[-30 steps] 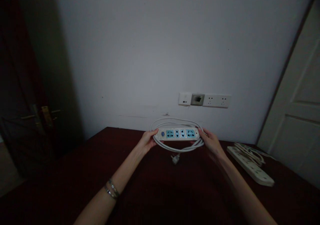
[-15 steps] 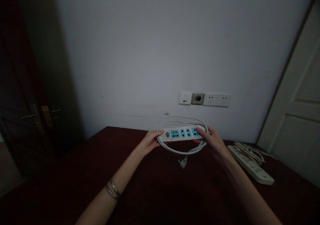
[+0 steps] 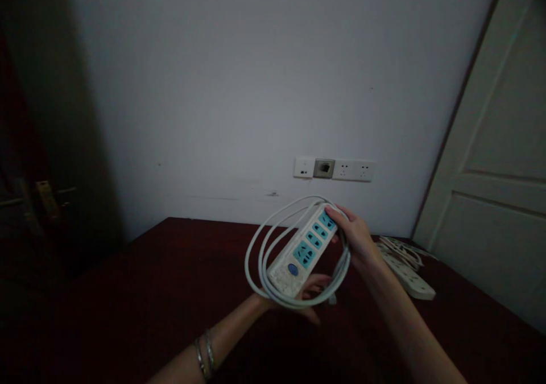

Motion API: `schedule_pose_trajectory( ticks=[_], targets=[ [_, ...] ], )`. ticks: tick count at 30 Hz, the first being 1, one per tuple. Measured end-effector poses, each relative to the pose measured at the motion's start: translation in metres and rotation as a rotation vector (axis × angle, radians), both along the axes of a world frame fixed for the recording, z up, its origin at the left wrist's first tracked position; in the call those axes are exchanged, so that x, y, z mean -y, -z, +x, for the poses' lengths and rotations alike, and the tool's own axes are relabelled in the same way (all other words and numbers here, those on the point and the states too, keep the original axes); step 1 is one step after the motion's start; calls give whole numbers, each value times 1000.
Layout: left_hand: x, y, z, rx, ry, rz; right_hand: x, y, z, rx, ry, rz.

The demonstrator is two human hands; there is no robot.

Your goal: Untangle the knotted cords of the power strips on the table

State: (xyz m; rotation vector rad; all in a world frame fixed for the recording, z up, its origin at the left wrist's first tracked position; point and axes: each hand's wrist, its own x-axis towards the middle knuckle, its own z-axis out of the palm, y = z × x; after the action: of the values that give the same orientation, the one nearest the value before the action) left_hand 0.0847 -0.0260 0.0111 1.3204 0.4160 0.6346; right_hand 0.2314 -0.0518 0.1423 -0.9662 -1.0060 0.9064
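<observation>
Fingers (image 3: 339, 215) of the right hand (image 3: 357, 234) grasp the upper end of a long white plastic power strip (image 3: 303, 252) with turquoise socket panels, the thumb lying on its face. The left hand (image 3: 313, 284) is under the lower end, partly hidden; whether its fingers grip, I cannot tell. The strip is at the lower centre of the frame, slanting from lower left to upper right, circled by loops of smooth white cable (image 3: 252, 259). Two thin silver bracelets (image 3: 205, 354) ring the left wrist. Below spreads a dark red surface (image 3: 187, 270); at right, a second white plastic power strip (image 3: 416, 286) lies on it with a bunched pale cord (image 3: 401, 250) at its far end. White and grey socket plates (image 3: 352, 170) line the pale wall (image 3: 213, 88), right of centre.
</observation>
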Motion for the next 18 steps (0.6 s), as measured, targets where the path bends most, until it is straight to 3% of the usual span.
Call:
schedule_pose_trajectory(
  ticks=[3,7,12,18],
  targets=[
    [23,15,25,-148,167,159,-1,1,1,14,-4,-3],
    [39,15,39,-65,202,10,-4,4,17,-17,26,-43],
    [35,7,40,69,244,-183,-5,15,64,-70,40,-123],
    [18,16,71,134,8,-306,2,43,125,94,-176,-266]
  ],
)
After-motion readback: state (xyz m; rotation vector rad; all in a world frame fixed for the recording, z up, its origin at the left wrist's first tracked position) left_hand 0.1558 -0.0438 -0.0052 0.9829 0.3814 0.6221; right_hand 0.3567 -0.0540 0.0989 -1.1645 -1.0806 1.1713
